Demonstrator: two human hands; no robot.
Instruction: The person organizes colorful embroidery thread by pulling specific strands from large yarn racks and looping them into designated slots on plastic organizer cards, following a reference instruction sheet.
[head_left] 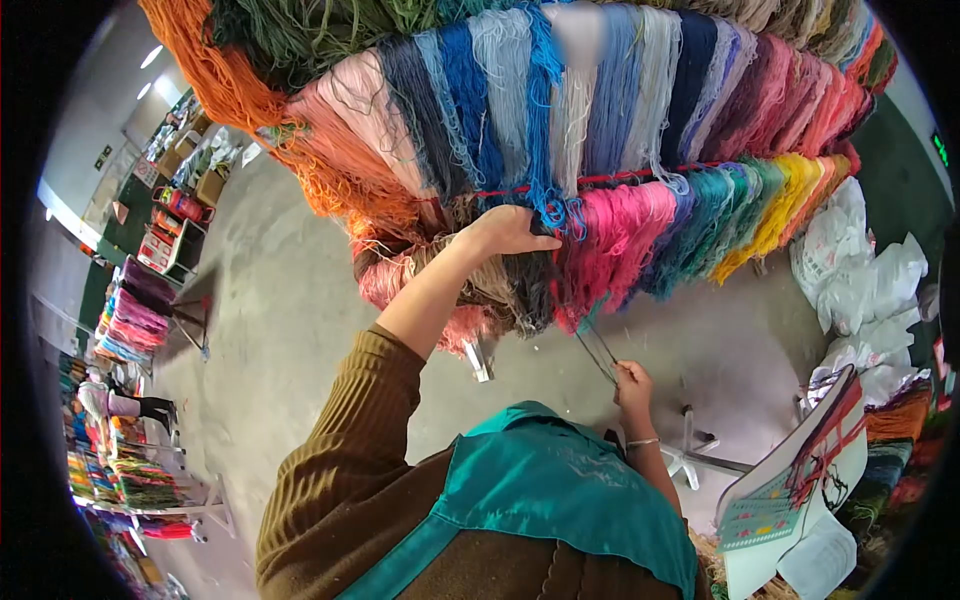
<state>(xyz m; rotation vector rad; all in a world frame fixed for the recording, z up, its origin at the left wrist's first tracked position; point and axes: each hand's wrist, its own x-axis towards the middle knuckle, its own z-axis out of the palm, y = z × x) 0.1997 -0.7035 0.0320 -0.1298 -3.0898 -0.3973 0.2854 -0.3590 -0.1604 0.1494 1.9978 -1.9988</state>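
Skeins of yarn hang in rows over a rack, with blue skeins [512, 90] above and pink skeins [610, 225] below. My left hand [500, 232] is at the red rail, closed on yarn beside a bright blue looped bunch [555, 212]. Its thumb points right, and most of its other fingers are hidden. Dark brown and black skeins [525, 285] hang just below it. Lower down, my right hand [632, 388] is pinched on thin dark yarn strands [598, 352]. They run up taut toward the bottom of the pink and teal yarn.
White plastic bags [860, 270] are piled at the right. An open color-sample book [790, 490] lies at the lower right, near a chair base [692, 450]. Another person [120, 402] stands far left among yarn racks. Grey floor [270, 250] stretches left of the rack.
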